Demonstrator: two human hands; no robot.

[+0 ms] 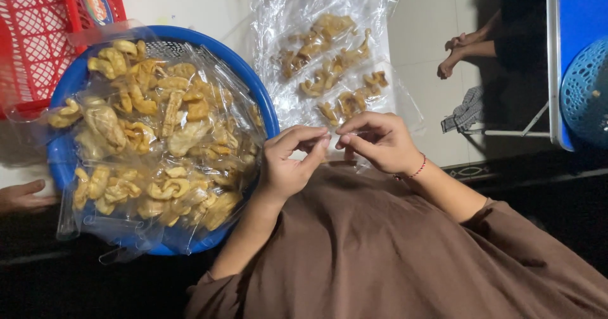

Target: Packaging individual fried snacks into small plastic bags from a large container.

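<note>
A clear plastic bag of fried snacks lies on the white tabletop, its near edge pinched between both hands: left hand and right hand, fingertips closed and meeting; a blue basin heaped with filled bags sits just left

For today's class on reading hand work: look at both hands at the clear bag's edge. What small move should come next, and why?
Probably pull the clear bag mouth taut. The left hand and right hand both pinch its near edge with fingertips together, and the snacks lie farther up inside it, away from that edge. The filled bags sit in the blue basin alongside.
</note>
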